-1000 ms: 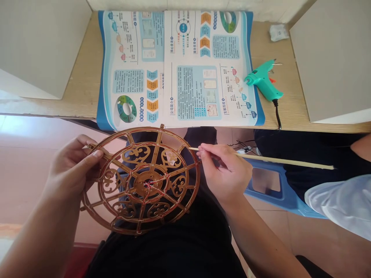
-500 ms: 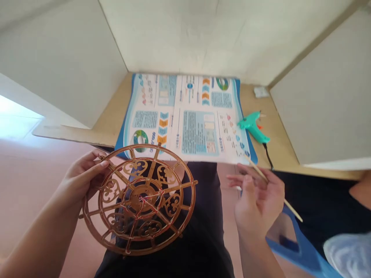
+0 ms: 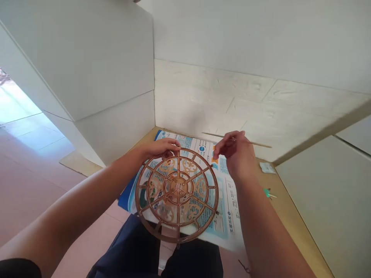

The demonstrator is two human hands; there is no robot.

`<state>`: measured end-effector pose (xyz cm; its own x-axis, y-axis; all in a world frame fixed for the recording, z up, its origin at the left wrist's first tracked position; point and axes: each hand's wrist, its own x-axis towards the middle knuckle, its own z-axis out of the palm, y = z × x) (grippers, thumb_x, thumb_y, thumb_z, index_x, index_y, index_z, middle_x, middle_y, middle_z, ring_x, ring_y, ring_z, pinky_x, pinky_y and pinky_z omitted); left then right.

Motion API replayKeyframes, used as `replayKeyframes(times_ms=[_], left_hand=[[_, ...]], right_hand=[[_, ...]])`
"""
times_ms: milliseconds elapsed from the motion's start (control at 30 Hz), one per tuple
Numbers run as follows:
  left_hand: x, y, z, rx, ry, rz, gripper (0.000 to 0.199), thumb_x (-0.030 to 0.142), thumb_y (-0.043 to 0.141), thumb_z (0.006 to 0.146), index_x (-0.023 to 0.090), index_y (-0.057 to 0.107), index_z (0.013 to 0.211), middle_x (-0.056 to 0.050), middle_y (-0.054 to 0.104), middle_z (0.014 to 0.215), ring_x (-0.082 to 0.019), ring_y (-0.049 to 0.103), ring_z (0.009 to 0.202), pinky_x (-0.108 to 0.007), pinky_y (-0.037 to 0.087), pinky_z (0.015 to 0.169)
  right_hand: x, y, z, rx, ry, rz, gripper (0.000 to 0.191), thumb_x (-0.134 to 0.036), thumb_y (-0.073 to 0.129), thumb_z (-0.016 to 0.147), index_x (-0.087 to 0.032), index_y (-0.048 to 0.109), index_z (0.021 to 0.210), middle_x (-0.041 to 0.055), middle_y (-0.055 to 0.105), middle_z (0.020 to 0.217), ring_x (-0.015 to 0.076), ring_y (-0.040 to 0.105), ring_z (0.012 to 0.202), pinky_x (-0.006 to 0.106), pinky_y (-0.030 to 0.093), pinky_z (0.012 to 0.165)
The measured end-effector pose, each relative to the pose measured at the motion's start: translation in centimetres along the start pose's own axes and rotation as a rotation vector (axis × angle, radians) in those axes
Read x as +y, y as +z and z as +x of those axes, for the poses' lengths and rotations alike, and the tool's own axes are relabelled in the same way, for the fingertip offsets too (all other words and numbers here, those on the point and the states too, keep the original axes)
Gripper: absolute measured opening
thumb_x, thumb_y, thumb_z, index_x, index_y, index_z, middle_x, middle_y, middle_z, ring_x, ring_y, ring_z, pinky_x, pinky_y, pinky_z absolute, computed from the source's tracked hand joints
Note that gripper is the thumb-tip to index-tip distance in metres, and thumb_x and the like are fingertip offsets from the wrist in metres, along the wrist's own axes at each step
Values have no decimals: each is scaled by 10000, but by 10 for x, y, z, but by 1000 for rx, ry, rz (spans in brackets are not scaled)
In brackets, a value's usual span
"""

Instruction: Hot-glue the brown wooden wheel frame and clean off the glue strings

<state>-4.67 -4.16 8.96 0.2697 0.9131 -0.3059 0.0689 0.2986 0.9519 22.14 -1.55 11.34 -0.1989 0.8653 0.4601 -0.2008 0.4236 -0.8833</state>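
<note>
My left hand (image 3: 164, 148) grips the far rim of a round brown openwork wheel frame (image 3: 213, 199). It has spokes, rings and scrolled ornaments, with thin wires visible around its hub. The wheel frame is over the near part of a printed poster sheet (image 3: 232, 200), its near edge reaching out above my lap. To the right, my right hand (image 3: 236, 150) is raised with its fingers curled round a thin wooden stick (image 3: 262, 145). The stick lies roughly level and sticks out on both sides of the hand.
White panels (image 3: 116, 77) wall in the desk on the left, back and right. On the brown desktop (image 3: 290, 224) at right are a small white packet (image 3: 267, 167) and a green glue gun (image 3: 267, 192), mostly hidden behind my right forearm.
My view has tilted up and shifted. The wheel frame has moved from over my lap onto the poster, and my left hand is now at its far rim. My right hand has lifted with the stick.
</note>
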Motion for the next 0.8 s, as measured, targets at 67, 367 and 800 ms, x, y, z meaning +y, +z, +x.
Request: replayKeyframes(times_ms=[67,367,800], left_hand=[[-2,-12,31,-54,-47,16,413,383,960,661,188,667,879,13,671,681,-83,493,494,-181,320,416],[-48,-66,90,-460,-152,-97,459,440,969,729,155,817,1055,-64,814,881,-162,729,723,-248,574,660],[-60,-84,97,-663,-101,-193,369,376,900,824,213,799,1139,-53,834,1143,-195,786,930,-287,642,829]], right_hand=[[25,3,26,-82,89,160,682,-894,594,898,-220,660,813,8,629,526,180,557,395,310,478,416],[119,8,19,-22,464,372,588,-757,863,771,-203,666,742,-28,583,510,144,575,410,251,504,411],[99,16,26,143,200,91,574,-725,836,827,-201,668,664,-18,592,523,151,578,400,272,492,373]])
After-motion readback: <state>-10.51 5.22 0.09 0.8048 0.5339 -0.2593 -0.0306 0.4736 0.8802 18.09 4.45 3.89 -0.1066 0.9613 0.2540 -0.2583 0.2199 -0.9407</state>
